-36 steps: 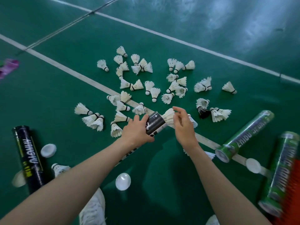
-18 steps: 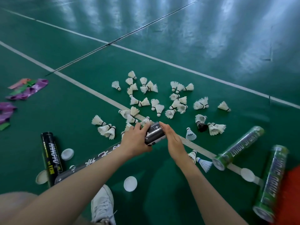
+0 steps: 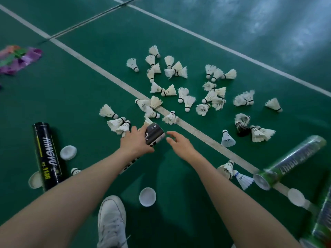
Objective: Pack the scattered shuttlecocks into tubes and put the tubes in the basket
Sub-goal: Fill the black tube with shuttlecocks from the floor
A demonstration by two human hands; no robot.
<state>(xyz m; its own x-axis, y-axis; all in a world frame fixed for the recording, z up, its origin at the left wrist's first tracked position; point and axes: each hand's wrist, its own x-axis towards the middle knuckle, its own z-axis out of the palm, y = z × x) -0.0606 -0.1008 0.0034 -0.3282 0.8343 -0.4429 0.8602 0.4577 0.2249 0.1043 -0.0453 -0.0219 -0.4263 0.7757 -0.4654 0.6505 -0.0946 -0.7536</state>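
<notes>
Our left hand (image 3: 136, 142) grips the black cardboard tube (image 3: 154, 135) near its mouth; our right hand (image 3: 180, 144) hovers empty, fingers loose, at its three o'clock. The white feathered shuttlecocks (image 3: 187, 102) lie scattered from twelve to two o'clock. Feeding one skirt-first would likely crush feathers and jam.

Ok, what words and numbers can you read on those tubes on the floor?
"HANGYU": white letters on the black cardboard tube lying at the left.
"1136": yellow digits lower on that tube; the small letters before them are unclear.
Green shiny tube at the right: white lettering, too blurred to read.
Black tube gripped by the left hand: tiny white marks, too small to read.
</notes>
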